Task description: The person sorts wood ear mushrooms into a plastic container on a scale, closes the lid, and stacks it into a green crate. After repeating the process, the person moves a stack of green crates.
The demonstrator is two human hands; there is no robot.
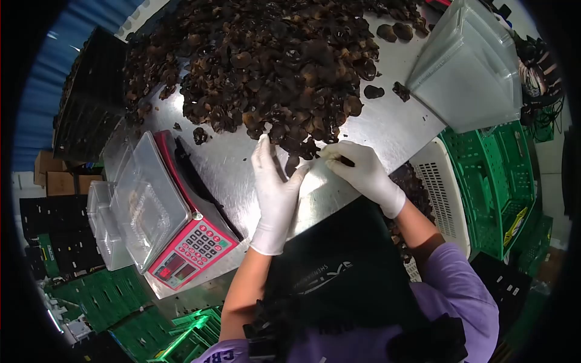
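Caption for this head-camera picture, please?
Gloved left hand and right hand pick through dark mushrooms on a steel table beside a scale.

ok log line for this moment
left hand open at pile edge | right hand pinching mushroom | scale at left

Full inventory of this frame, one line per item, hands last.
mushroom pile: one, dark brown, far half of the table
table: one, steel, under the pile
scale: one, red keypad, left of the hands
clear tray: one, transparent, on the scale
tray stack: one, clear, table's far right corner
white crate: one, white, table's right edge
green crates: several, green, right of the white crate
left hand: one, white glove, flat at the pile's edge
right hand: one, white glove, pinching a mushroom piece
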